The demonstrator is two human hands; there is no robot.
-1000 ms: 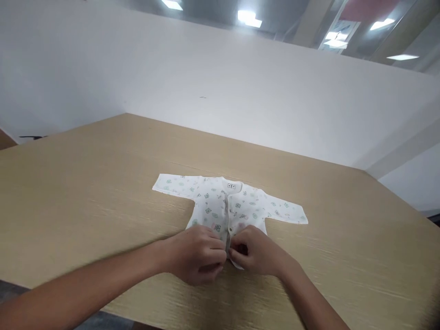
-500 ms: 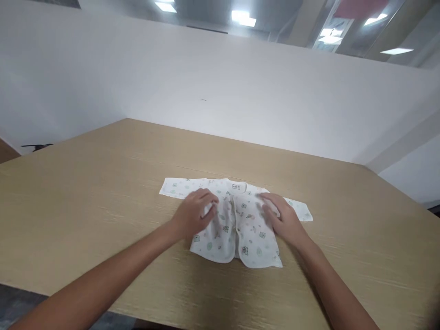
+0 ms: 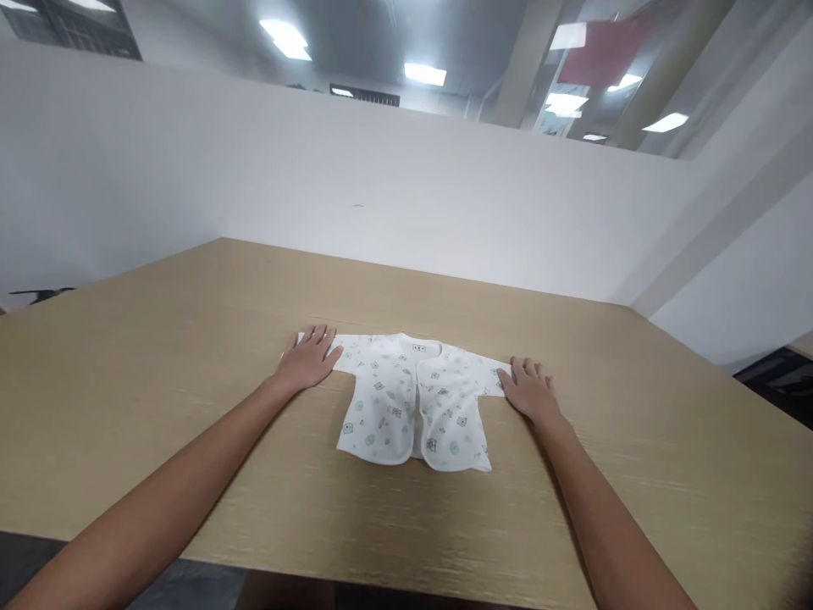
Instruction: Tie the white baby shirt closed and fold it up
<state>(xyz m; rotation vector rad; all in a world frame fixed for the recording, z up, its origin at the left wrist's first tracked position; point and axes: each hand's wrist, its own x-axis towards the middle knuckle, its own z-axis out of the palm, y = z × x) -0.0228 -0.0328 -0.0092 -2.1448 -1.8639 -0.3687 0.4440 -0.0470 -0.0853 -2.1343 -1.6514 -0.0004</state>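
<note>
White shirt (image 3: 414, 409): hands have spread onto sleeves.

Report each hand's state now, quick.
Left hand: open, flat on the left sleeve end of the baby shirt, holding nothing.
Right hand: open, flat on the right sleeve end, holding nothing.

Shirt (image 3: 412, 407) on table (image 3: 190, 356), spread flat between the hands: left hand (image 3: 308, 360) on one sleeve end, right hand (image 3: 530, 390) on the other. Collar beyond the hands, hem nearer. Wall (image 3: 381, 195) behind table.
</note>
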